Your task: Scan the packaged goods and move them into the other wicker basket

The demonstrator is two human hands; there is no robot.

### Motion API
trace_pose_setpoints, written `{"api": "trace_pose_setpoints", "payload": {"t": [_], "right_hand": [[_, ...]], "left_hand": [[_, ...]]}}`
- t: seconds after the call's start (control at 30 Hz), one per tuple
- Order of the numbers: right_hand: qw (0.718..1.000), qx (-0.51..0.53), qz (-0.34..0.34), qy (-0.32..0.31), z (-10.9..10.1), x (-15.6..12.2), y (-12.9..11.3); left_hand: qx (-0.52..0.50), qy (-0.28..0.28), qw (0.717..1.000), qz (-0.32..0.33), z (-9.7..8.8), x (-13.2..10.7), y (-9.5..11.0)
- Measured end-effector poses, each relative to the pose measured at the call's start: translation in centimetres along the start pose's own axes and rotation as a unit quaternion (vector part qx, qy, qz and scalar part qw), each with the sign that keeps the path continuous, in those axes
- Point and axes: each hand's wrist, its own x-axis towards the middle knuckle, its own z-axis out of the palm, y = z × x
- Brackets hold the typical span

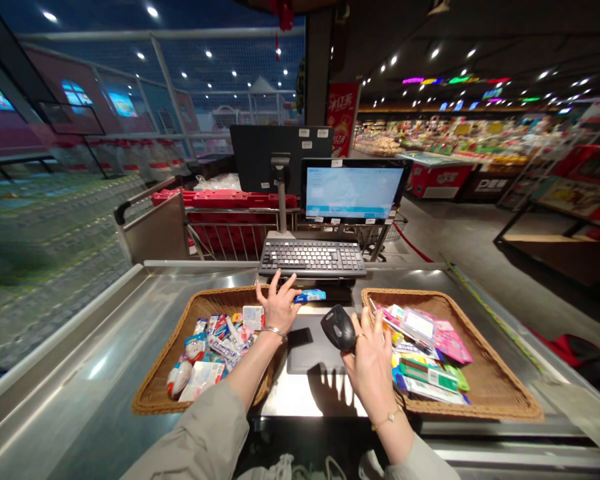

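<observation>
My left hand [279,305] pinches a small blue packet [310,296] at its left end between thumb and finger, just in front of the keyboard, with the other fingers spread. A printed barcode shows on the packet. My right hand [371,357] holds a black handheld barcode scanner [339,327], its head tilted up and left; the handle is hidden by my hand. Left of my left forearm, a wicker basket [153,383] holds many small packaged goods. Beside my right hand is a second wicker basket [500,380] with flat packs, including a pink one [451,341] and a green one [429,375].
A black keyboard [313,258] sits at the counter's back edge, below a lit monitor [353,192] and a dark screen seen from behind [265,157]. The steel counter [90,360] carries both baskets. Behind it stands a cart with red crates [235,200].
</observation>
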Motion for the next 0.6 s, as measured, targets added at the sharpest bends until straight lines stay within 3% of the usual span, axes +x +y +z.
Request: {"api": "trace_pose_setpoints", "payload": {"t": [0.4,0.6], "right_hand": [[0.996,-0.043,0.076,-0.004,-1.4,-1.1,2.4],[0.991,-0.067,0.115,-0.018,-2.1,-1.6,3.7]], "left_hand": [[-0.027,-0.008,0.998,0.049,0.9,1.4,3.3],[-0.045,0.031,0.996,0.073,1.6,2.0,5.3]]}}
